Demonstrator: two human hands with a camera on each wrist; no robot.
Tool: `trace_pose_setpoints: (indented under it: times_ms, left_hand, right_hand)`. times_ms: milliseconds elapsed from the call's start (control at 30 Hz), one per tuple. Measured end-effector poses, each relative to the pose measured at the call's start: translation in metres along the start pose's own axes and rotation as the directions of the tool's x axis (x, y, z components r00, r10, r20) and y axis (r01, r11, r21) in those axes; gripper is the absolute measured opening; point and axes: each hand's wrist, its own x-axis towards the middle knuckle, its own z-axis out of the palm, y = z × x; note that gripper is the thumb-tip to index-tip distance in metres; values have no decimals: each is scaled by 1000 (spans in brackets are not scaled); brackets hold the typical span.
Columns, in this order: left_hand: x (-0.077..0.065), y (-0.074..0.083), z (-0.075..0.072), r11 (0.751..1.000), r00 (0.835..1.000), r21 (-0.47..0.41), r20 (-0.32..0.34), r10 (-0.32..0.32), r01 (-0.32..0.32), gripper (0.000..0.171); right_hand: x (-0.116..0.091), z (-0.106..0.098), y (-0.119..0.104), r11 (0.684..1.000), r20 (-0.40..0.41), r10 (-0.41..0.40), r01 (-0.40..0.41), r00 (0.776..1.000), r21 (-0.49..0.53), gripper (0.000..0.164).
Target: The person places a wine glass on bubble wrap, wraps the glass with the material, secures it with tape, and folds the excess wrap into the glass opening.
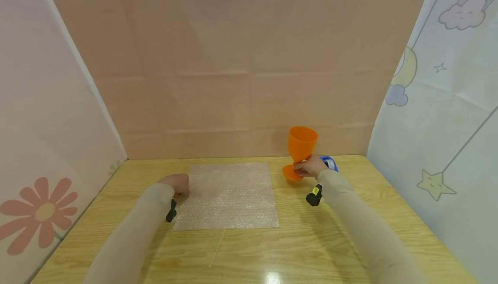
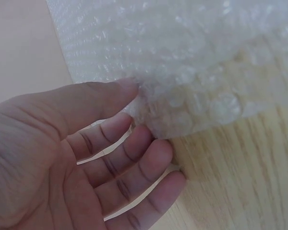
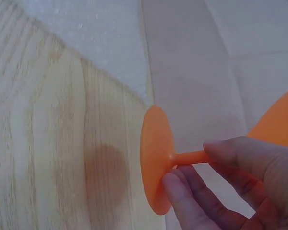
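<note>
A sheet of bubble wrap lies flat on the table. My left hand is at its left edge, and in the left wrist view the thumb and forefinger pinch that edge while the other fingers curl beneath. An orange goblet stands upright in my right hand, to the right of the sheet. That hand grips its thin stem, with the round foot below the fingers and clear of the wood. The bowl is mostly out of frame in the right wrist view.
A blue object with a pale middle, partly hidden, sits behind my right hand near the table's back edge. Hung cloth encloses the wooden table at the back and on both sides.
</note>
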Motion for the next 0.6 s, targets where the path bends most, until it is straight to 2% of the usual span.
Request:
trace_pose_setpoints:
  times_ms: [167,400,600]
  left_hand:
    - [0,-1,1,999,1000,-31,3,-8,8,35]
    - [-3,2,0,999,1000,-32,9,29,-29,39]
    - [-2,0,1,999,999,-35,20,34,-33,41]
  right_hand:
    - [-10,-2,-10,1000,53,-29,29,998,-3,29]
    - [-15,-10,-11,1000,60,-22,21,998,11,25]
    - [-18,-17,-11,999,76,-34,32,997,21,25]
